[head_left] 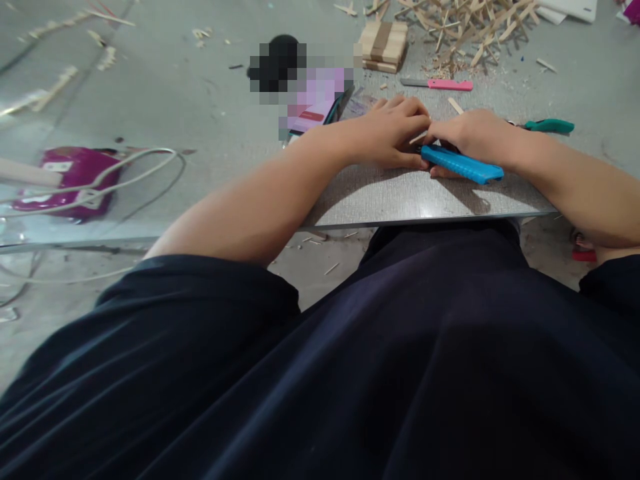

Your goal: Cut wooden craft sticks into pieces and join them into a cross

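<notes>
My right hand (475,137) is closed around a blue utility knife (463,165), close to the table's front edge. The knife's handle slants down to the right, and its blade end is hidden between my hands. Against it, my left hand (393,130) is bent with thumb and fingers pinching a small pale wooden stick (416,141), of which only a short bit shows. The fingertips of both hands meet there, so the exact contact of blade and stick cannot be seen.
Beyond my hands lie a pink craft knife (450,85), green-handled pliers (550,125), a bundle of wooden sticks (384,45) and a heap of loose sticks (465,27). A phone-like object (317,107) is partly blurred out. Leftward are a magenta object (75,183) and a pale cable (150,152).
</notes>
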`<state>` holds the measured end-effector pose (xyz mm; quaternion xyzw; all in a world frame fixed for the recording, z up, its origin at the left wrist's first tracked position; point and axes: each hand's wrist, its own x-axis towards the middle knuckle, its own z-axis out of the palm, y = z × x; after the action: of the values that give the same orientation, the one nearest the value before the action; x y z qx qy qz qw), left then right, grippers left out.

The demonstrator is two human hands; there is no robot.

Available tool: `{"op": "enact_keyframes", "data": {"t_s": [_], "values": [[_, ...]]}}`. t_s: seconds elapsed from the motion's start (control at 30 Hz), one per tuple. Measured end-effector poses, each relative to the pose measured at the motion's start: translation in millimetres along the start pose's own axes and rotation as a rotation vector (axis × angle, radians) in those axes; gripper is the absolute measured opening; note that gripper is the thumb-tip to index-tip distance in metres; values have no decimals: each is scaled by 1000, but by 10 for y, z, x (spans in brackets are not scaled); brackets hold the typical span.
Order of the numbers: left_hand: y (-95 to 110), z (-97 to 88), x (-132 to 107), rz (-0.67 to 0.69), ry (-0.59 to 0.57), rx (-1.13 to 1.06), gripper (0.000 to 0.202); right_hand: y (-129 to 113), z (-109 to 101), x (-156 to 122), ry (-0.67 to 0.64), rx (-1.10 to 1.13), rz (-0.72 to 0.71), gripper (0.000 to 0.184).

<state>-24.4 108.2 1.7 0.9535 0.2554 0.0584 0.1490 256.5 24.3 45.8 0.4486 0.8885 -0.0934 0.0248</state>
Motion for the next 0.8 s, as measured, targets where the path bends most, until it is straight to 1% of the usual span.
{"op": "enact_keyframes", "data": {"t_s": [0.1, 0.23, 0.33, 0.43, 0.53, 0.6, 0.7, 0.8], "values": [[-46, 29, 13, -5, 3, -3, 69, -2, -25, -2, -10, -38, -17, 79], [-105, 75, 39, 15, 50, -1, 60, -17, -55, 3, -29, -79, -42, 80], [-69, 59, 32, 8, 40, -3, 58, -39, -73, -3, -42, -80, -27, 81], [26, 6, 8, -21, -4, -10, 66, -64, -74, -22, -28, -72, -13, 80], [90, -31, -4, -35, -38, -13, 72, -59, -50, -26, 2, -34, -22, 85], [88, -30, 0, -35, -32, -13, 72, -34, -26, -13, 8, -4, -22, 86], [50, -6, 10, -28, 0, -10, 64, 2, -5, 10, 2, 20, -9, 83], [35, 4, 10, -22, -4, 4, 64, -5, -25, 12, -9, -13, -19, 78]]}}
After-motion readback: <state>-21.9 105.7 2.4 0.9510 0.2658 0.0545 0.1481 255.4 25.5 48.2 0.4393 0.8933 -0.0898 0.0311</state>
